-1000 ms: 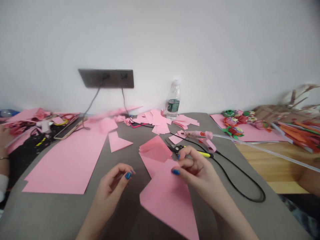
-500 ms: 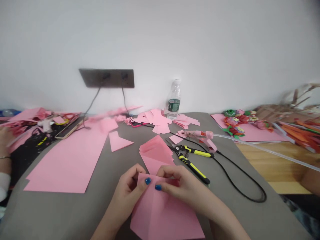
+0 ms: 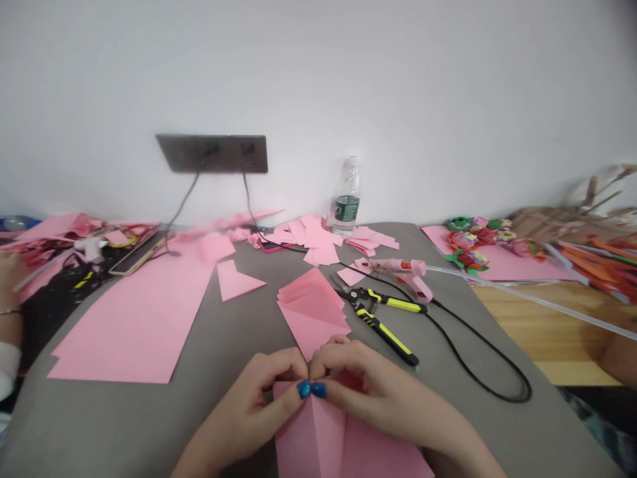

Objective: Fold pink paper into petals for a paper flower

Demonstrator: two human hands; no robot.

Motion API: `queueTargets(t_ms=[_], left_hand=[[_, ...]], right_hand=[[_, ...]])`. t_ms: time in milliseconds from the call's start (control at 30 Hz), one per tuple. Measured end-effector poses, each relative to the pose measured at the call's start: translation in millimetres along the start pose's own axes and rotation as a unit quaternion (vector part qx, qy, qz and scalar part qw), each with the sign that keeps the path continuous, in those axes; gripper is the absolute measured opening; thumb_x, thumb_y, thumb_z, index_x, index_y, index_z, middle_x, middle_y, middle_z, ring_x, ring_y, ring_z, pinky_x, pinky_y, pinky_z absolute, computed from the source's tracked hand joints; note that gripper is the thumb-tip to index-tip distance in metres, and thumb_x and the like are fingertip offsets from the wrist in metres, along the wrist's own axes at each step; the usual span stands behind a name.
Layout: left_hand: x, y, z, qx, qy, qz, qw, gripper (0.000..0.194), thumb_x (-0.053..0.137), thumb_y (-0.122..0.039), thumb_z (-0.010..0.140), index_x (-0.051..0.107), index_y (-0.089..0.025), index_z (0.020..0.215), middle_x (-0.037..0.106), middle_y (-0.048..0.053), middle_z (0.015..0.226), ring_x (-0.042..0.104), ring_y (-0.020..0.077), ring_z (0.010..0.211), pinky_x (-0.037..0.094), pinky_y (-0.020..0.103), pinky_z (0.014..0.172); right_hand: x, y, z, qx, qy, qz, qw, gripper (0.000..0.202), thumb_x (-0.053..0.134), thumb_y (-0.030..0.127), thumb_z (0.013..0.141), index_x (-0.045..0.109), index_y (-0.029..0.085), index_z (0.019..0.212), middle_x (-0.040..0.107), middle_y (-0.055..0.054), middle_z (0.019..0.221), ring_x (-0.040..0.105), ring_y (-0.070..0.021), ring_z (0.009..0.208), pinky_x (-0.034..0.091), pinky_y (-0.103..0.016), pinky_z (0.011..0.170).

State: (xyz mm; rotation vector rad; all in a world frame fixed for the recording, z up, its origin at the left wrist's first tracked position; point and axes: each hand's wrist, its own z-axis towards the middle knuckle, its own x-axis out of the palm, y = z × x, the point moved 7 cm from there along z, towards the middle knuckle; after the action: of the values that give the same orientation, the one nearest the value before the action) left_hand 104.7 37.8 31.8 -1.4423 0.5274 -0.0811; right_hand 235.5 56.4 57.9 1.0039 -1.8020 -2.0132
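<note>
Both my hands pinch the top edge of a creased pink sheet of paper [image 3: 323, 438] at the front of the grey table. My left hand [image 3: 253, 398] grips it from the left, my right hand [image 3: 363, 385] from the right, and the two thumb tips meet at a crease. The sheet's lower end runs out of view. Just beyond my fingers lies a stack of folded pink paper pieces [image 3: 313, 309]. Yellow-and-black pliers [image 3: 381, 315] rest open to the right of that stack.
A pink glue gun [image 3: 405, 271] with a long clear stick and black cable lies behind the pliers. Large pink sheets [image 3: 139, 318] cover the left side, near a phone [image 3: 139, 255]. A water bottle [image 3: 347, 199] stands by the wall. Paper flowers [image 3: 472, 242] are at right. Another person's arm [image 3: 10, 299] shows at left.
My hands have come closer together and a little lower, thumbs now touching. The sheet between them is bent more sharply along its crease.
</note>
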Motion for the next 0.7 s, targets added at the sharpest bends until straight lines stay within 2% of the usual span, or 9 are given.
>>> queueTargets(t_ms=[133,267,367,500,600,700], left_hand=[[-0.1,-8,-1,0.033,-0.015,-0.004,0.999,0.030,0.053,-0.036,0.096,0.055,-0.021,0.070,0.050,-0.003,0.063,0.043,0.0137,0.057,0.033,0.024,0.055],[-2.6,-6,-2,0.038,-0.033,-0.024,0.998,0.030,0.053,-0.037,0.098,0.057,-0.021,0.074,0.050,-0.003,0.066,0.042,0.0128,0.059,0.033,0.023,0.056],[-5.5,4,-1,0.007,-0.044,-0.087,0.995,0.027,0.060,-0.042,0.094,0.057,-0.021,0.079,0.049,-0.003,0.072,0.042,0.0127,0.062,0.032,0.022,0.056],[-0.6,19,2,-0.058,-0.023,-0.184,0.981,0.035,0.069,-0.050,0.087,0.055,-0.020,0.079,0.044,-0.004,0.072,0.037,0.0113,0.061,0.030,0.020,0.052],[-3.0,25,3,-0.069,-0.065,-0.178,0.979,0.036,0.064,-0.049,0.092,0.053,-0.019,0.075,0.044,-0.004,0.070,0.037,0.0109,0.060,0.030,0.019,0.052],[-9.0,23,2,-0.032,-0.126,-0.147,0.981,0.035,0.063,-0.047,0.093,0.053,-0.019,0.074,0.047,-0.003,0.072,0.041,0.0116,0.062,0.034,0.019,0.054]], right_hand=[[0,-4,0,0.012,0.002,0.006,1.000,0.015,0.060,0.025,0.093,0.069,0.024,0.081,0.071,0.000,0.078,0.057,-0.0192,0.078,0.044,-0.030,0.076],[0,-5,2,0.027,0.001,0.008,1.000,0.017,0.059,0.027,0.094,0.070,0.023,0.082,0.069,0.001,0.078,0.054,-0.0182,0.078,0.041,-0.028,0.074],[-2,-4,2,0.033,-0.016,0.012,0.999,0.018,0.058,0.027,0.095,0.068,0.022,0.080,0.066,0.001,0.078,0.054,-0.0171,0.075,0.039,-0.027,0.070],[-5,-3,3,0.024,-0.049,-0.014,0.998,0.021,0.055,0.024,0.095,0.063,0.021,0.076,0.064,0.002,0.074,0.055,-0.0166,0.073,0.038,-0.028,0.072],[-5,-6,6,0.017,-0.067,-0.035,0.997,0.021,0.053,0.022,0.096,0.062,0.021,0.076,0.064,0.002,0.073,0.055,-0.0162,0.071,0.037,-0.028,0.073],[-7,-8,8,0.013,-0.095,-0.023,0.995,0.022,0.052,0.021,0.095,0.060,0.021,0.074,0.061,0.001,0.070,0.054,-0.0160,0.069,0.038,-0.027,0.068]])
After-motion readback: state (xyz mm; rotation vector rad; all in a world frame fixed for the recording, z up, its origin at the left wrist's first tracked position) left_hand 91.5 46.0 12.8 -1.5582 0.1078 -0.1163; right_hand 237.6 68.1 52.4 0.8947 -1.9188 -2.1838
